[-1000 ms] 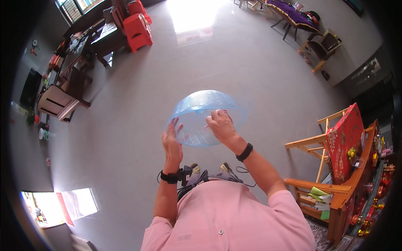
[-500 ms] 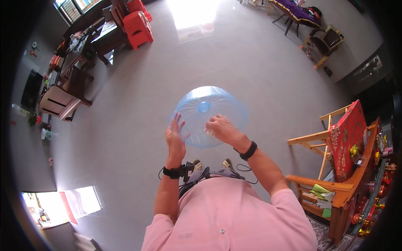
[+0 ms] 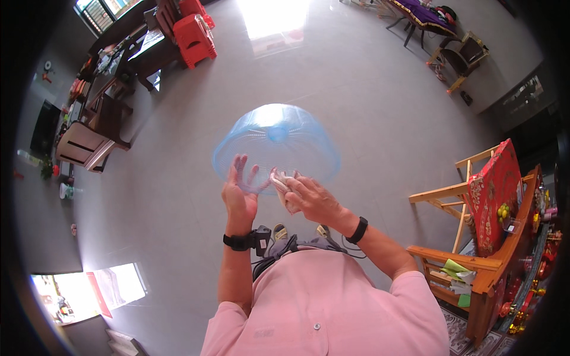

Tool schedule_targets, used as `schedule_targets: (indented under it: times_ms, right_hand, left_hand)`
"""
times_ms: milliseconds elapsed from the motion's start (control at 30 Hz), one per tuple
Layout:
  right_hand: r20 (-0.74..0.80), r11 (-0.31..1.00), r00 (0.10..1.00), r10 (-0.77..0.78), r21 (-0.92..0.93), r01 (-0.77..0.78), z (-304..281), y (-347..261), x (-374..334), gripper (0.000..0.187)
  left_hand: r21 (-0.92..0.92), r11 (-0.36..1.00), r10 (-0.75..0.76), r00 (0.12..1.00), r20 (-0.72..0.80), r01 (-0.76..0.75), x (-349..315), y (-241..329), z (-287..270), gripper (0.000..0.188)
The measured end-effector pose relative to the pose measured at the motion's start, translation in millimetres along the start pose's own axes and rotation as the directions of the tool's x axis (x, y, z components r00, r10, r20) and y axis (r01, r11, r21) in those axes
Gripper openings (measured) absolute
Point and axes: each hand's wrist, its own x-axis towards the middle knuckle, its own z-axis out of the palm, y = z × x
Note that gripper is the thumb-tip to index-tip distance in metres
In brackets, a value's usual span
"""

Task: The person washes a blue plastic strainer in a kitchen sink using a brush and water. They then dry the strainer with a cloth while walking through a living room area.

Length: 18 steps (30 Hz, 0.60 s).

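Observation:
A see-through blue plastic food cover (image 3: 297, 127), domed and finely slotted, is held up in front of my body, its near rim tilted toward me. My left hand (image 3: 241, 193) supports it at the near-left rim, with the fingers spread and showing through the plastic. A crumpled pale cloth with pinkish patches (image 3: 283, 187) is bunched in my right hand (image 3: 312, 202), whose fingers are closed round it. The cloth touches or lies very near the cover's near rim; exact contact is hard to see.
Red plastic stools (image 3: 195, 41) stand by dark wooden furniture (image 3: 98, 127) at the far left. To my right are a wooden bench (image 3: 457, 261) and a folded red-topped table (image 3: 493, 202). A purple-covered table (image 3: 424, 15) and a chair (image 3: 466, 59) stand far right.
The cover has shifted left and away from me, and its tilt has changed. My right hand has come back toward the near rim, and the cloth in it now shows more fully.

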Motion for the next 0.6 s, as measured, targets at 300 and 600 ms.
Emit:
schedule_targets:
  times_ms: [300,600]
  right_hand:
    - [-0.204,0.995,0.975,-0.086,0.021,0.093,-0.7,-15.3,30.4,0.027]
    - [0.046,0.962,0.985,0.168,0.211,-0.174,-4.0,-10.7,21.7,0.034]
  left_hand:
    - [-0.110,0.976,-0.129,0.908,0.399,0.187,18.6,-60.4,-8.4,0.048]
    - [-0.168,0.983,-0.028,0.963,0.268,0.075,10.2,-46.9,-9.6,0.054]
